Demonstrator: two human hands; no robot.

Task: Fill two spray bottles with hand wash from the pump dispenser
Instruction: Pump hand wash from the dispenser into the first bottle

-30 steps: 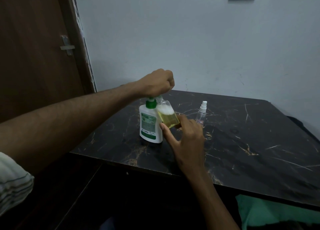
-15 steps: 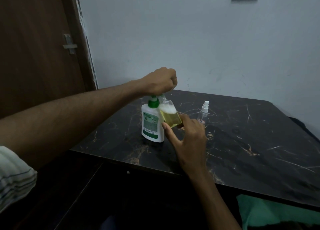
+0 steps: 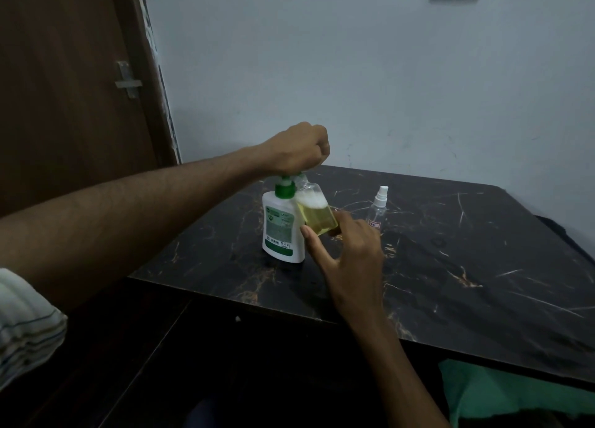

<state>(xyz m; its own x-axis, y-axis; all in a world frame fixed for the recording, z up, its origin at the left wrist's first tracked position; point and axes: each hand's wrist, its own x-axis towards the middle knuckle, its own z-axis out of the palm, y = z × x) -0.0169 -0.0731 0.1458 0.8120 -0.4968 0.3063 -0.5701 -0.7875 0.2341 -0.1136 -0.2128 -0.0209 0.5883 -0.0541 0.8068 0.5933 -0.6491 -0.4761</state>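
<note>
The pump dispenser (image 3: 282,224) is still pressed by the clenched left hand (image 3: 297,149), the half-filled spray bottle (image 3: 314,213) remains pinched by the right hand (image 3: 349,253), so filling is judged unfinished.

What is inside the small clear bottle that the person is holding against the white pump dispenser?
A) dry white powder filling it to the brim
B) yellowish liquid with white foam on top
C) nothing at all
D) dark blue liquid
B: the small clear bottle, tilted in the right hand beside the pump dispenser, shows yellowish liquid with white foam on top.
</note>
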